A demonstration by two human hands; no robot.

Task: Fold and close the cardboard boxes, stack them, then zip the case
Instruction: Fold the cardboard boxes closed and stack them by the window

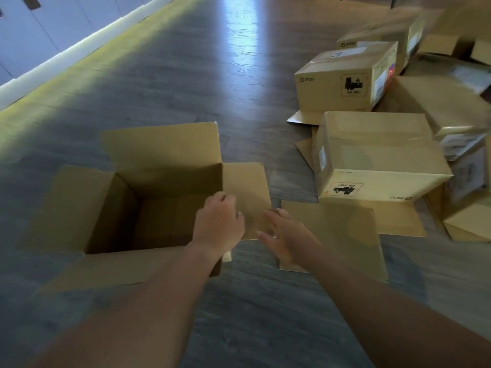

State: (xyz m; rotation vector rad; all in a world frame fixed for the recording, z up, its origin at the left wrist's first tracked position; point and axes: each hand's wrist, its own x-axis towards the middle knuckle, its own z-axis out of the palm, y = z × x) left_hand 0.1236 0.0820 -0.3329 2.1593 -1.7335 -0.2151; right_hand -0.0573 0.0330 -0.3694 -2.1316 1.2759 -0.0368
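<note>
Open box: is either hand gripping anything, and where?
The left hand curls over the open box's right flap near its fold. The right hand, fingers straight, holds nothing.

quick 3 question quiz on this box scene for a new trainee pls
1. True or false: the open box in front of the person has all four top flaps folded shut.
2. Which flap are the left hand and right hand at? A) far flap B) right flap C) left flap
3. Fill in: the closed PICO box with the upright label stands on the ____.

Key: 1 false, the flaps stand open. 2 B. 3 floor.
</note>
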